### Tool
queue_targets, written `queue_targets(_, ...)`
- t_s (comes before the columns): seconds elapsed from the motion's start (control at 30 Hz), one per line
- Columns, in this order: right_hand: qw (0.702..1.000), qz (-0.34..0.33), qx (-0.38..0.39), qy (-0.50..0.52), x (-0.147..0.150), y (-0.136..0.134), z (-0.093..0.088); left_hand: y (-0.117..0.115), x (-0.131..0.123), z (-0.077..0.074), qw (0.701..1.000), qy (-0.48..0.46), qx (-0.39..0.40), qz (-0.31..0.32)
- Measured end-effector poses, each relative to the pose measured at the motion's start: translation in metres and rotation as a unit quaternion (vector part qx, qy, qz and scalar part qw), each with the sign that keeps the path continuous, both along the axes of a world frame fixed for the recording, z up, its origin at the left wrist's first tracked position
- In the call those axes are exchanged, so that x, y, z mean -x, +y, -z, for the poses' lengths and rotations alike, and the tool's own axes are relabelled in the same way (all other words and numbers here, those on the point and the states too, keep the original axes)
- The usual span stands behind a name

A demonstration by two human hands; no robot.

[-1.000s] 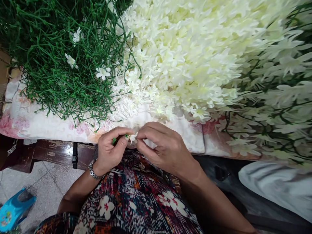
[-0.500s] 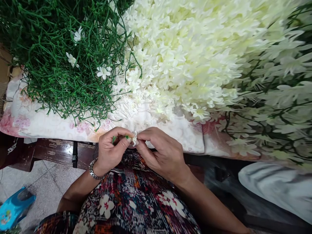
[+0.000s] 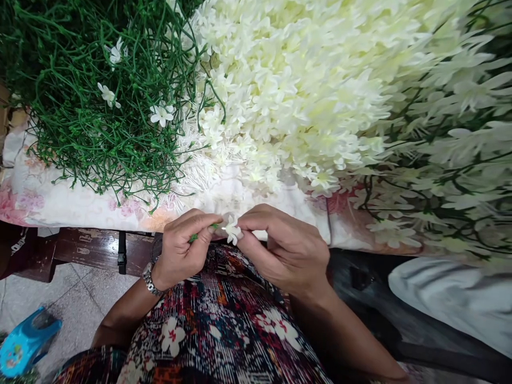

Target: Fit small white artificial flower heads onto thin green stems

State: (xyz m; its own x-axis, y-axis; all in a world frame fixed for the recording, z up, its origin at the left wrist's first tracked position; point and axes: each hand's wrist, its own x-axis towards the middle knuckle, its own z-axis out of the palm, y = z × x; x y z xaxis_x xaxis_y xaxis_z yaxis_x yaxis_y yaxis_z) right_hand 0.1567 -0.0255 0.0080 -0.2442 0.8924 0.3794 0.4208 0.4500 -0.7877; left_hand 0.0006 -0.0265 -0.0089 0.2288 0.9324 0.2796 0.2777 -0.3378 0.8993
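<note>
Between thumb and forefinger, my left hand (image 3: 186, 242) pinches a green plastic stem (image 3: 193, 237); its tip points right. A white artificial flower (image 3: 231, 229) faces up at that tip, its petals spread. My right hand (image 3: 286, 248) is closed with thumb and forefinger at the flower's right side, gripping its petals or base; which of these is hidden. Both hands are just over the front edge of the cloth-covered table. Beyond my left hand lies a heap of green stems (image 3: 108, 122), a few bearing white flowers. A large pile of loose white flowers (image 3: 276, 106) lies beyond my right hand.
White thin stamens (image 3: 200, 170) lie on the floral cloth (image 3: 80, 197) between the piles. Finished-looking white flower sprays (image 3: 452, 176) fill the right side. A blue plastic stool (image 3: 28, 341) stands on the floor at lower left. A light-clothed knee (image 3: 448, 298) shows at right.
My right hand has shifted to the right and the flower now shows more openly between the hands. My left hand keeps the stem. The view has shifted slightly.
</note>
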Motion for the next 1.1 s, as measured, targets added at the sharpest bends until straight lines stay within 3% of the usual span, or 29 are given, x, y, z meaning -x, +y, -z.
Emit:
queue_targets(0.17, 0.99, -0.02, -0.063, -0.125, -0.003, 0.002, -0.003, -0.001, -0.001, 0.003, 0.997, 0.055, -0.047, 0.007)
queue_targets(0.37, 0.975, -0.023, -0.1, -0.199, -0.006, 0.001, -0.002, -0.001, 0.001, 0.007, 0.988, 0.126, -0.08, 0.034)
queue_targets(0.67, 0.987, -0.03, -0.048, -0.153, -0.007, 0.001, 0.007, 0.006, 0.002, 0.007, 0.975, 0.185, -0.102, 0.071)
queue_targets(1.1, 0.984, -0.072, -0.017, -0.162, -0.011, 0.0, 0.015, 0.005, -0.001, 0.017, 0.958, 0.223, -0.167, 0.064)
